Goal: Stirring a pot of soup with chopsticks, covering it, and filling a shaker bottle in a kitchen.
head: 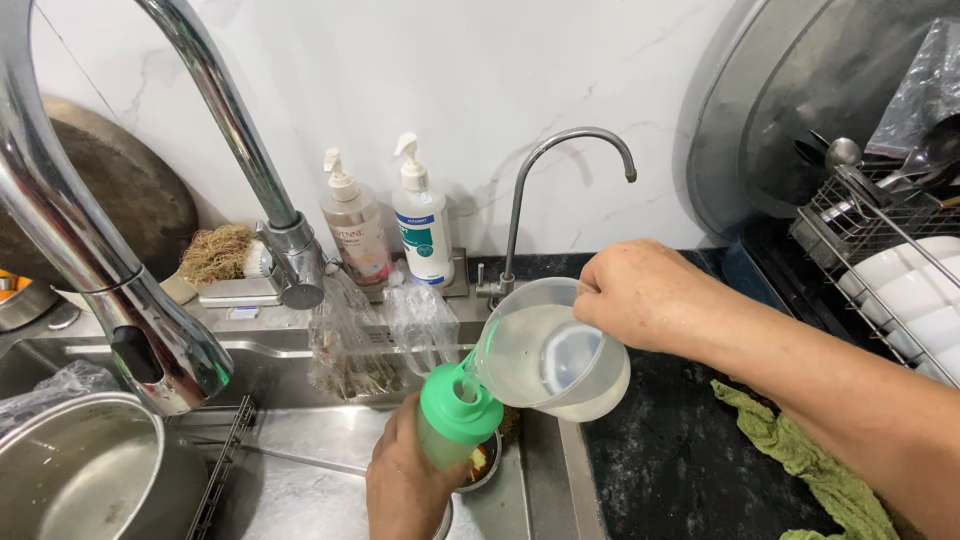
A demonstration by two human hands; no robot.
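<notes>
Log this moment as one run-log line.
left hand: holds green-capped bottle over sink | right hand: tilts clear jug, cloudy liquid pouring into bottle | green cloth on black counter

I see a white marble-veined wall point(480, 80) rising behind the hands, evenly lit. Under them sits a steel sink point(300, 480); to their right runs a black speckled worktop point(670, 460). A tall chrome tap point(120, 290) arches at far left.
</notes>
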